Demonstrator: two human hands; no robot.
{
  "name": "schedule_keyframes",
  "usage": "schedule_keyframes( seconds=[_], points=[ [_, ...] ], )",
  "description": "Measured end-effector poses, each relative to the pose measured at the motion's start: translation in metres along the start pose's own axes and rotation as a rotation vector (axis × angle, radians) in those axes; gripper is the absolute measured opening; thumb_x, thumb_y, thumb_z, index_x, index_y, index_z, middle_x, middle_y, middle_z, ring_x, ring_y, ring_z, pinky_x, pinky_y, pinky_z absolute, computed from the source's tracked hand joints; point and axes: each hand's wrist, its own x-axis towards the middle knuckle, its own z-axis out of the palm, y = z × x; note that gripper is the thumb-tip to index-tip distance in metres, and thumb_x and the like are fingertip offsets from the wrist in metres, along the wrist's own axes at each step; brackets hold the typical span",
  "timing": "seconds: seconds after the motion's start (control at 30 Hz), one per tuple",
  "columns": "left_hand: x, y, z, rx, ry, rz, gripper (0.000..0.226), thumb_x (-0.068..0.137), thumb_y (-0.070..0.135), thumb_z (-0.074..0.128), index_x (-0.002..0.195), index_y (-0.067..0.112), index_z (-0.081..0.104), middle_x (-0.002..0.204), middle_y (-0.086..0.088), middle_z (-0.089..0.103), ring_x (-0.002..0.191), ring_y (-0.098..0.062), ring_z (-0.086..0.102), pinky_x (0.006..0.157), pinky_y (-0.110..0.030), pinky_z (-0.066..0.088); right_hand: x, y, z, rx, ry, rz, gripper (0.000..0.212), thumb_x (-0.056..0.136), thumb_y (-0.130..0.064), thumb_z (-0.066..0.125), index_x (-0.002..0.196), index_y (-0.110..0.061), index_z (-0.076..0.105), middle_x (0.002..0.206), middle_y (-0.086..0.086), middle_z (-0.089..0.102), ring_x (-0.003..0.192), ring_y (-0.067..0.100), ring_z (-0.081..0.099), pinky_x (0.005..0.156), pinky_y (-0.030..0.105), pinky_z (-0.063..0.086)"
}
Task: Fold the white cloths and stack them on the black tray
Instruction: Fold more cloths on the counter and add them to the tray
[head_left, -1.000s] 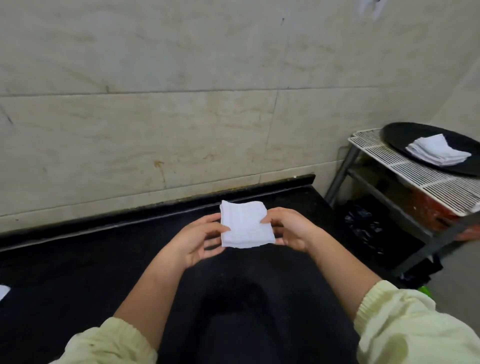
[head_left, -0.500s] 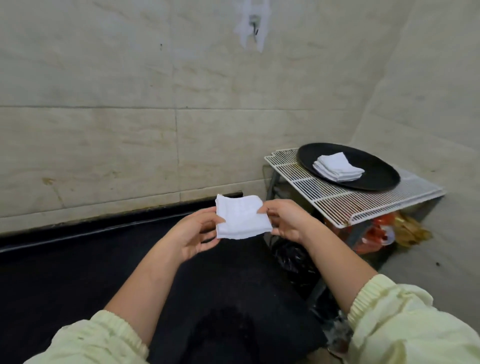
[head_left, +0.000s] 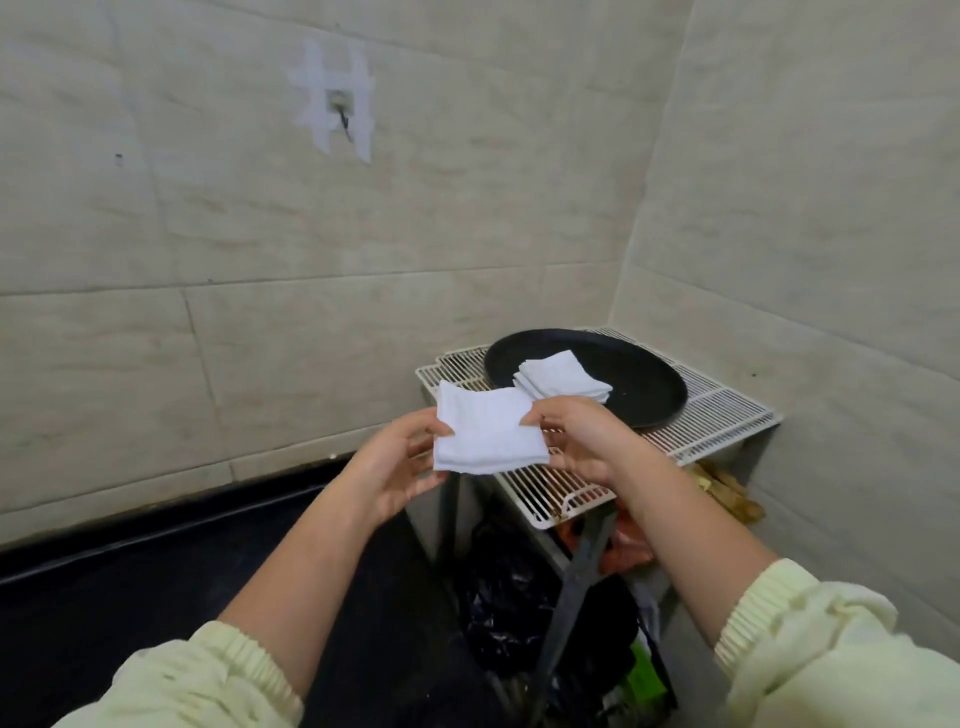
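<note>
A small folded white cloth (head_left: 485, 434) hangs in the air between both hands. My left hand (head_left: 397, 470) pinches its left edge and my right hand (head_left: 584, 441) pinches its right edge. Just behind it, a round black tray (head_left: 644, 382) rests on a white wire rack (head_left: 717, 418) in the corner. A stack of folded white cloths (head_left: 563, 382) lies on the left part of the tray. The held cloth is in front of the rack's near-left corner, short of the tray.
A black countertop (head_left: 156, 597) runs along the tiled wall at the lower left. Below the rack are black bags (head_left: 514, 597), a dark metal leg (head_left: 576, 587) and orange and yellow items. Tiled walls close in at the back and right.
The view has swung right and closer to the rack. Both hands have carried the folded cloth from over the black countertop toward the tray, keeping the same grip.
</note>
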Motion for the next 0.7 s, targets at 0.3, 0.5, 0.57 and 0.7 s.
schedule_keyframes(
  seconds=[0.3, 0.5, 0.57, 0.7],
  points=[
    [0.085, 0.017, 0.061, -0.043, -0.062, -0.02, 0.021, 0.077, 0.001, 0.05, 0.095, 0.006, 0.06, 0.084, -0.008, 0.053, 0.062, -0.014, 0.046, 0.051, -0.023, 0.045, 0.064, -0.042, -0.063, -0.079, 0.073, -0.049, 0.015, 0.079, 0.001, 0.06, 0.09, -0.008, 0.065, 0.087, 0.009, 0.064, 0.068, 0.018, 0.063, 0.06, 0.028, 0.055],
    [0.131, 0.032, 0.101, -0.081, -0.06, 0.01, 0.02, 0.086, 0.007, 0.059, 0.106, 0.007, 0.06, 0.086, -0.009, 0.063, 0.068, -0.018, 0.064, 0.046, -0.025, 0.054, 0.112, -0.069, -0.101, -0.125, 0.068, -0.065, 0.015, 0.076, -0.001, 0.061, 0.074, -0.015, 0.063, 0.085, 0.008, 0.06, 0.07, 0.018, 0.056, 0.055, 0.024, 0.047],
    [0.145, 0.034, 0.11, -0.052, -0.027, 0.017, 0.019, 0.087, 0.011, 0.061, 0.106, 0.009, 0.061, 0.086, -0.008, 0.067, 0.073, -0.018, 0.065, 0.052, -0.028, 0.056, 0.126, -0.075, -0.112, -0.126, 0.055, -0.066, 0.016, 0.077, 0.0, 0.059, 0.075, -0.015, 0.06, 0.083, 0.008, 0.059, 0.069, 0.018, 0.056, 0.058, 0.024, 0.049],
    [0.172, 0.038, 0.127, -0.026, 0.003, 0.035, 0.011, 0.09, 0.013, 0.06, 0.101, 0.012, 0.06, 0.094, -0.008, 0.068, 0.082, -0.021, 0.064, 0.071, -0.033, 0.058, 0.155, -0.086, -0.134, -0.135, 0.033, -0.061, 0.016, 0.079, 0.002, 0.057, 0.076, -0.014, 0.06, 0.082, 0.008, 0.06, 0.071, 0.019, 0.059, 0.067, 0.03, 0.052]
  ],
)
